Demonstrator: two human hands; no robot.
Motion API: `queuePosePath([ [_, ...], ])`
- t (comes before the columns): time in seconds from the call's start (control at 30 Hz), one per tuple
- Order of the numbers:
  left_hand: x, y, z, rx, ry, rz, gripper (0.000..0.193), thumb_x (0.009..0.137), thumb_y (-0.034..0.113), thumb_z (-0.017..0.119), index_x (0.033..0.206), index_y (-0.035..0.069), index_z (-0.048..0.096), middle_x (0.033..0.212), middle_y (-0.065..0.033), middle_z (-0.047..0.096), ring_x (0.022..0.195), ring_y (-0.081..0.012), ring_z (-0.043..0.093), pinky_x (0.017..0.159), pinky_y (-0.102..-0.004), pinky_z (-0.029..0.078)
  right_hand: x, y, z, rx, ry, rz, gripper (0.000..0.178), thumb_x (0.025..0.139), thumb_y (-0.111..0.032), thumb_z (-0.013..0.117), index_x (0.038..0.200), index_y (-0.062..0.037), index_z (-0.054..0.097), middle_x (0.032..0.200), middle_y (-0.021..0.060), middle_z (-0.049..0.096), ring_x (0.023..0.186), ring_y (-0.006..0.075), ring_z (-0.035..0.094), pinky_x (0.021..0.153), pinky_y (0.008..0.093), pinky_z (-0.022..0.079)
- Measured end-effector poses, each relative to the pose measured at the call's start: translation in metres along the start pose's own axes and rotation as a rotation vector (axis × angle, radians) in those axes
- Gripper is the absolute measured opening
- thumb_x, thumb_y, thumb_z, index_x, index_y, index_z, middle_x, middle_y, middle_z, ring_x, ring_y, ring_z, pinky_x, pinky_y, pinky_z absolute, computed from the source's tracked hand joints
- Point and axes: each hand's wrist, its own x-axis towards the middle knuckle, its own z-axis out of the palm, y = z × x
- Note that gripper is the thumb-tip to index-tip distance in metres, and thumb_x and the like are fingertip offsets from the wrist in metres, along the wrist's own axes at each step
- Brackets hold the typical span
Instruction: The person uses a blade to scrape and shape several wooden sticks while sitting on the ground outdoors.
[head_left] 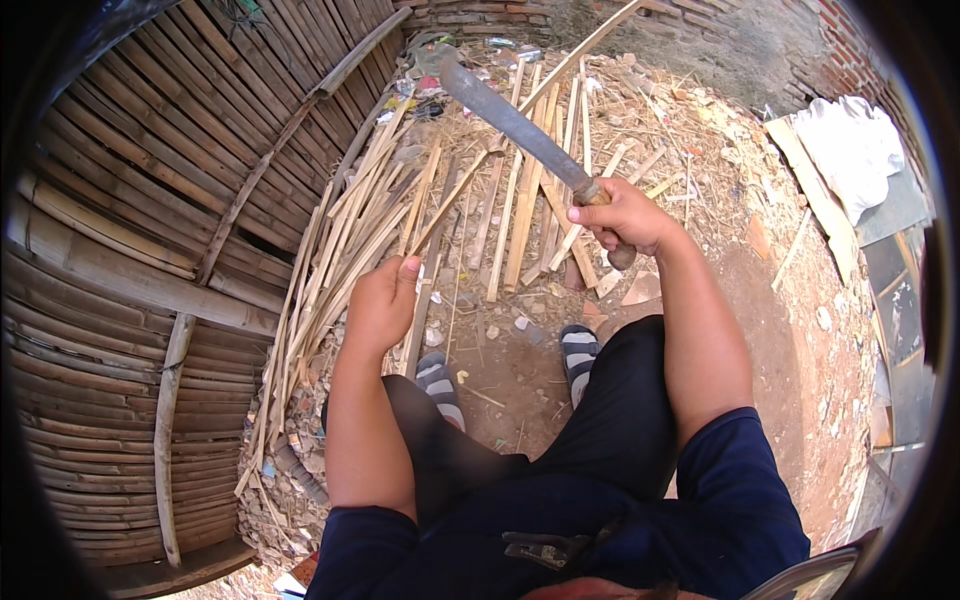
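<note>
My right hand is wrapped round the wooden handle of a machete. Its long dark blade points up and to the left, with a curved tip. Lower and to the left, my left hand is closed on a narrow wooden strip, thumb along the top. That strip slants away up to the right toward the blade. A long pale strip shows beyond the blade on nearly the same line; I cannot tell if they are one piece.
Many loose strips lie along the slatted bamboo wall on my left. More strips, shavings and rubble cover the ground ahead. A white sack and a board are at the right, near a brick wall. My sandalled feet are below.
</note>
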Motion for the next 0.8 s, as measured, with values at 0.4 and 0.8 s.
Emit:
queuePosePath([
  [0.4, 0.000, 0.003, -0.002, 0.017, -0.003, -0.023, 0.049, 0.111, 0.042, 0.054, 0.094, -0.002, 0.066, 0.071, -0.0250, 0.062, 0.066, -0.0447, 0.059, 0.065, -0.0488, 0.047, -0.006, 0.000, -0.010, 0.172, 0.427, -0.280, 0.039, 0.091, -0.035, 0.085, 0.099, -0.0077, 0.059, 0.065, -0.0031, 0.055, 0.053, 0.0081, 0.051, 0.051, 0.0252, 0.041],
  [0.8, -0.001, 0.007, 0.005, 0.026, -0.008, -0.016, 0.050, 0.112, 0.043, 0.054, 0.092, -0.002, 0.064, 0.071, -0.0239, 0.062, 0.065, -0.0425, 0.059, 0.064, -0.0481, 0.047, -0.001, -0.002, 0.009, -0.019, 0.050, -0.006, 0.030, 0.092, -0.024, 0.084, 0.094, -0.0084, 0.059, 0.063, -0.0051, 0.053, 0.048, 0.0067, 0.047, 0.046, 0.0267, 0.038],
])
